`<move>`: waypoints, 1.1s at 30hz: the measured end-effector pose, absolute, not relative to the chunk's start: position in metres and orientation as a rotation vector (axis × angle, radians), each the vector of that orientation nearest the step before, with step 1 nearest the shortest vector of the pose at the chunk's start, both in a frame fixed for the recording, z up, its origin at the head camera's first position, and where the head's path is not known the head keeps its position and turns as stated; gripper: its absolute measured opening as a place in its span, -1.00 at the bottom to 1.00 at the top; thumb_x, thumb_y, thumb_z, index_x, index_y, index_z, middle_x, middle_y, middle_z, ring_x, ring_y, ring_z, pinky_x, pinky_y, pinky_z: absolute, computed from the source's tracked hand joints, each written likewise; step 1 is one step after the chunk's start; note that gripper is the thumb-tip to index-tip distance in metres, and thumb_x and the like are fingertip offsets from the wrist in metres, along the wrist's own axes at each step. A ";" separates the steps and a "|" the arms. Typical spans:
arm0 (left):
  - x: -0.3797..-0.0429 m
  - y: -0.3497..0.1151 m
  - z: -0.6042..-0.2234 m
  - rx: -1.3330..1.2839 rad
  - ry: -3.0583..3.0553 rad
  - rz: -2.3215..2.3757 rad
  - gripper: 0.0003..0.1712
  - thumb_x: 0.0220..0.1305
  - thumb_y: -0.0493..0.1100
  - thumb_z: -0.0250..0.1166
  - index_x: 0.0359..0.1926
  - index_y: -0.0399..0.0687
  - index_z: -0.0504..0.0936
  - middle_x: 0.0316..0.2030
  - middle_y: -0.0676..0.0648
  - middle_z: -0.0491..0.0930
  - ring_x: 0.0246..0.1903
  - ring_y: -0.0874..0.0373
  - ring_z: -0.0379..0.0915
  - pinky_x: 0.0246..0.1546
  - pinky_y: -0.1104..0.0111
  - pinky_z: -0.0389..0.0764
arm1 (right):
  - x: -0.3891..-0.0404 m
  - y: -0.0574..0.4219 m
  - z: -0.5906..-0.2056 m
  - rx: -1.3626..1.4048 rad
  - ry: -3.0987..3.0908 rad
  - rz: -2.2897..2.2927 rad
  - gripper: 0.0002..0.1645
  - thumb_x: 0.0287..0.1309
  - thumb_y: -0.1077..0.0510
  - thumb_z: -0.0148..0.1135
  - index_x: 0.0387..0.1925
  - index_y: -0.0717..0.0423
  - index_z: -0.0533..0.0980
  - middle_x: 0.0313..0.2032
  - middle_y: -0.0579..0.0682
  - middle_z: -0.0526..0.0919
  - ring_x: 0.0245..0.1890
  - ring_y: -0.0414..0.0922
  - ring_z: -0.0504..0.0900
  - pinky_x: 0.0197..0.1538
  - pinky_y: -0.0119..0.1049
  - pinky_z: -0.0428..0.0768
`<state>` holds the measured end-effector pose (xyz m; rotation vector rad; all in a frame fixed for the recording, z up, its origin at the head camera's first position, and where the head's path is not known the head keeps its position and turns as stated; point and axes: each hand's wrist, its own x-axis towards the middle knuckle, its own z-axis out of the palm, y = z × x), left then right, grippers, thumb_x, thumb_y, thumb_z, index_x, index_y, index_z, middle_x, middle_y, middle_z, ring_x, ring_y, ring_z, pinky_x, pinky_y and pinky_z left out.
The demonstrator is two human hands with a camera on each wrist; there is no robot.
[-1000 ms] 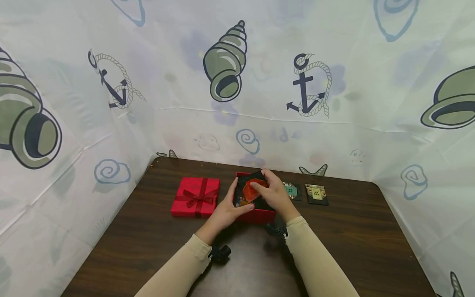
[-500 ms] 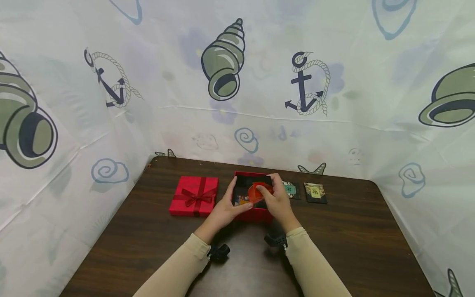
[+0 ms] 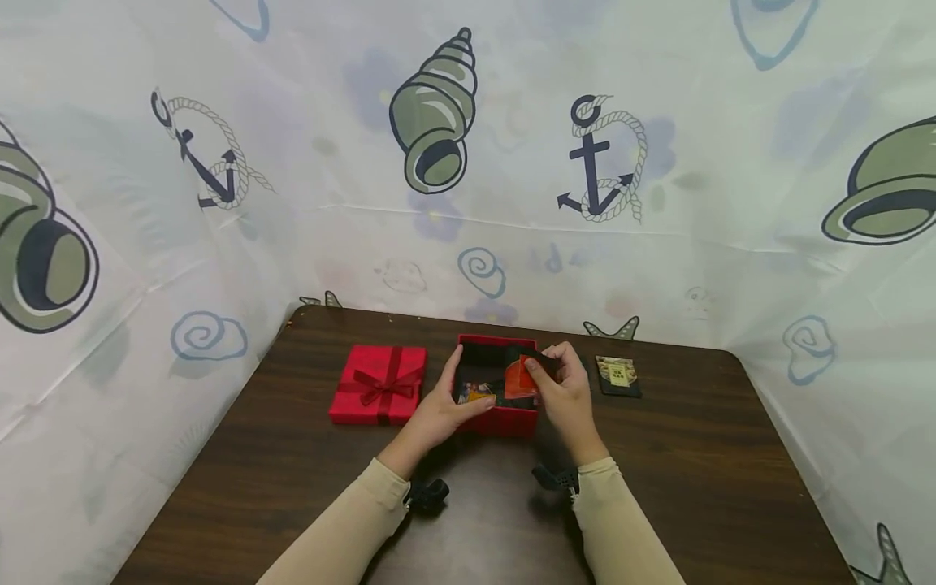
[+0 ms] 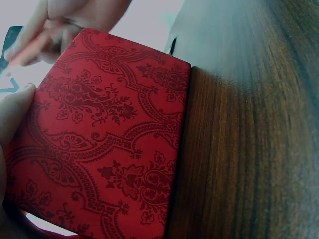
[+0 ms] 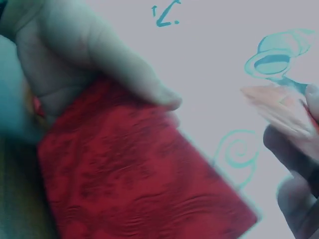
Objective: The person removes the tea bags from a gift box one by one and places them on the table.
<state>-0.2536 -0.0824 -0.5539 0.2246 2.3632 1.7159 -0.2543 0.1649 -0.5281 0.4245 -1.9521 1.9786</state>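
Packet with an orange front [image 3: 520, 380], just right of the frame's centre, is pinched by the right hand [image 3: 573, 400] over the red box [image 3: 504, 422], which the left hand [image 3: 441, 413] holds. Work seems midway: lid [image 3: 371, 372] off at left, dark packet [image 3: 618, 375] out at right, colourful piece [image 3: 479, 392] inside.

In the head view we're up above the near side, facing forward and down over the table [image 3: 695, 471], far backdrop [image 3: 512, 162] included. In the left wrist view we're right up close to the red box [image 4: 99, 134], rolled sideways so the table stands upright. Right wrist view's close too, tilted, backdrop behind; both wrist views share the box.
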 end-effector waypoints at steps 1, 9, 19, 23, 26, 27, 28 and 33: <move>-0.253 -0.083 -0.553 0.219 2.368 1.713 0.30 0.22 0.35 0.58 0.71 0.78 -0.15 0.65 -0.22 0.27 0.47 -0.31 0.40 0.49 -0.38 0.37 | -0.253 0.167 -0.524 0.421 -1.948 1.984 -0.69 0.50 0.18 0.38 -0.10 0.17 0.37 -0.23 -0.08 0.65 -0.51 -0.23 0.65 -0.48 -0.32 0.72; -0.253 -0.082 -0.551 0.212 2.403 1.656 0.32 0.18 0.42 0.56 0.72 0.78 -0.16 0.68 -0.23 0.21 0.48 -0.39 0.39 0.45 -0.43 0.38 | -0.247 0.215 -0.487 0.299 -1.989 1.928 -0.50 0.52 0.23 0.34 0.23 0.28 0.27 -0.23 0.01 0.58 -0.62 -0.24 0.65 -0.60 -0.32 0.66; -0.250 -0.081 -0.557 0.209 2.426 1.637 0.32 0.21 0.41 0.55 0.74 0.72 -0.17 0.74 -0.18 0.10 0.54 -0.43 0.31 0.43 -0.47 0.37 | -0.240 0.280 -0.482 0.096 -2.161 1.844 -0.48 0.51 0.24 0.35 0.32 0.28 0.35 0.05 -0.04 0.61 -0.03 -0.28 0.73 -0.05 -0.48 0.76; -0.250 -0.081 -0.558 0.215 2.420 1.650 0.33 0.20 0.42 0.55 0.73 0.74 -0.17 0.74 -0.19 0.09 0.54 -0.45 0.31 0.43 -0.47 0.37 | -0.240 0.301 -0.487 -0.081 -2.220 1.740 -0.48 0.50 0.18 0.38 0.30 0.32 0.40 -0.04 -0.05 0.64 -0.20 -0.25 0.71 -0.18 -0.47 0.74; -0.250 -0.082 -0.557 0.217 2.419 1.655 0.33 0.19 0.43 0.55 0.72 0.76 -0.18 0.73 -0.20 0.09 0.53 -0.45 0.32 0.43 -0.46 0.38 | -0.240 0.317 -0.493 -0.194 -2.312 1.639 -0.47 0.51 0.17 0.38 0.30 0.36 0.42 -0.11 0.03 0.65 -0.35 -0.26 0.70 -0.27 -0.46 0.74; -0.250 -0.082 -0.557 0.221 2.422 1.656 0.33 0.19 0.43 0.55 0.73 0.76 -0.18 0.73 -0.20 0.09 0.53 -0.45 0.32 0.43 -0.46 0.38 | -0.241 0.323 -0.496 -0.226 -2.348 1.592 -0.48 0.51 0.18 0.38 0.29 0.37 0.42 -0.13 0.06 0.65 -0.39 -0.28 0.70 -0.28 -0.47 0.73; -0.250 -0.082 -0.556 0.224 2.426 1.656 0.34 0.19 0.44 0.55 0.73 0.75 -0.18 0.73 -0.21 0.09 0.53 -0.45 0.32 0.42 -0.46 0.38 | -0.241 0.328 -0.498 -0.253 -2.375 1.550 -0.49 0.51 0.18 0.37 0.28 0.39 0.43 -0.14 0.10 0.65 -0.41 -0.31 0.69 -0.29 -0.49 0.72; -0.250 -0.082 -0.553 0.235 2.441 1.652 0.35 0.18 0.45 0.55 0.74 0.71 -0.18 0.73 -0.22 0.10 0.53 -0.44 0.34 0.43 -0.45 0.38 | -0.242 0.352 -0.515 -0.429 -2.432 1.381 -0.48 0.48 0.24 0.37 0.32 0.38 0.44 -0.06 0.26 0.63 -0.39 -0.43 0.58 -0.32 -0.61 0.59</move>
